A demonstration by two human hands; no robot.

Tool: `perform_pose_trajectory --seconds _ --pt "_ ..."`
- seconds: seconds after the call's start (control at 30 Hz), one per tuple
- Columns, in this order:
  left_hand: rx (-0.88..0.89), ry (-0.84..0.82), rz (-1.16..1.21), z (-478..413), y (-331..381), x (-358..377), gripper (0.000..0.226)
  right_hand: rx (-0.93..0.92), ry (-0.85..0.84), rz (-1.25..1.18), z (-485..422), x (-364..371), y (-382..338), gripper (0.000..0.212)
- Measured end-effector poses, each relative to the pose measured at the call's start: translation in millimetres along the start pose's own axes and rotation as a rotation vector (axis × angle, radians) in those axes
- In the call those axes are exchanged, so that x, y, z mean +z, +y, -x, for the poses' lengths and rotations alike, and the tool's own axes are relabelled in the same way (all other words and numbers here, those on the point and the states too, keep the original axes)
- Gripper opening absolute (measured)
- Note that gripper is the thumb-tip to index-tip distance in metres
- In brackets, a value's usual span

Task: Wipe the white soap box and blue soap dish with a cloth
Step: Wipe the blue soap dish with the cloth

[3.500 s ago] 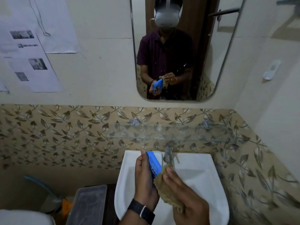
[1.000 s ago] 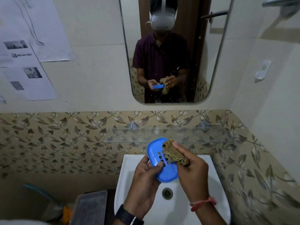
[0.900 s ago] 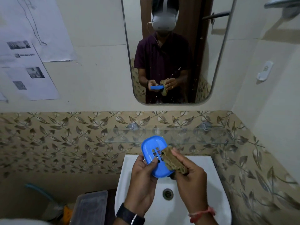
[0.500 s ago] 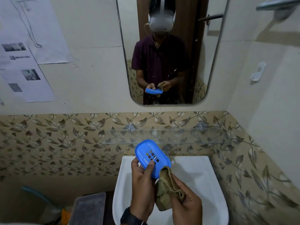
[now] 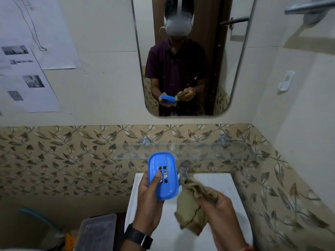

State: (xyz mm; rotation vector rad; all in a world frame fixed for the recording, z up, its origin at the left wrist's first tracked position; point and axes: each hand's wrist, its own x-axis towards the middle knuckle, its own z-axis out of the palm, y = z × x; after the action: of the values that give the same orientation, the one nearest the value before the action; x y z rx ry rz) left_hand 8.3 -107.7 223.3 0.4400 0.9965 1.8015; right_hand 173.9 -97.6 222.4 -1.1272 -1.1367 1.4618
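Holding the blue soap dish above the white washbasin, our left hand cradles its underside, thumb pressed across the square drain slots. It looks like light, rigid moulded plastic, glossy and probably slippery when damp, so we judge the long rounded rims the safest purchase. Our right hand bunches the tan cloth, soft and crumpled, just beside the dish; whether they touch, we cannot tell. The white soap box we cannot pick out.

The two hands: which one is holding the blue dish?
The left hand, the one with the black watch, grips the blue soap dish; the right hand grips the brown cloth instead.
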Motion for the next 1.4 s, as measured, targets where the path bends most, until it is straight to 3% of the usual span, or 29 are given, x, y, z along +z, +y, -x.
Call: perform_pose_trajectory --seconds 0.07,0.17,0.23,0.3,0.53,0.67,0.87,0.93,1.03,1.07,1.2,1.33,1.4 --pt "-0.009 -0.068 -0.056 2 0 -1 0.029 -0.206 0.048 0.207 -11 3 -20 0.052" --pt "-0.024 -0.126 -0.08 4 0 0 0.038 -0.536 0.073 0.548 -24 19 -47 0.05" --pt "-0.022 -0.177 -0.056 7 2 2 0.042 -0.657 0.016 0.73 -32 33 -51 0.056" --pt "-0.021 -0.219 -0.036 9 4 5 0.044 -0.591 -0.087 0.828 -29 45 -44 0.059" --pt "0.077 -0.141 -0.018 2 15 1 0.043 -0.437 -0.059 0.791 4 51 -3 0.045" --pt "0.036 -0.19 -0.006 7 14 3 0.045 -0.471 0.054 0.781 -20 55 -16 0.02" --pt "0.055 -0.251 -0.083 9 13 4 0.044 -0.559 0.082 0.729 -44 58 -29 0.01" --pt "0.087 -0.233 -0.095 4 17 2 0.043 -0.55 0.055 0.713 -25 55 -9 0.016" --pt "0.088 -0.211 -0.07 0 20 1 0.042 -0.429 -0.068 0.675 4 53 6 0.049" --pt "0.073 -0.221 -0.063 0 18 1 0.041 -0.421 -0.055 0.672 2 53 4 0.051" --pt "0.014 -0.289 -0.075 7 10 6 0.044 -0.525 0.117 0.726 -40 53 -27 0.008" --pt "0.078 -0.265 -0.124 2 14 7 0.044 -0.576 0.07 0.794 -51 53 -30 0.016" --pt "0.105 -0.242 -0.098 -5 19 7 0.043 -0.495 -0.019 0.779 -27 52 -13 0.022"
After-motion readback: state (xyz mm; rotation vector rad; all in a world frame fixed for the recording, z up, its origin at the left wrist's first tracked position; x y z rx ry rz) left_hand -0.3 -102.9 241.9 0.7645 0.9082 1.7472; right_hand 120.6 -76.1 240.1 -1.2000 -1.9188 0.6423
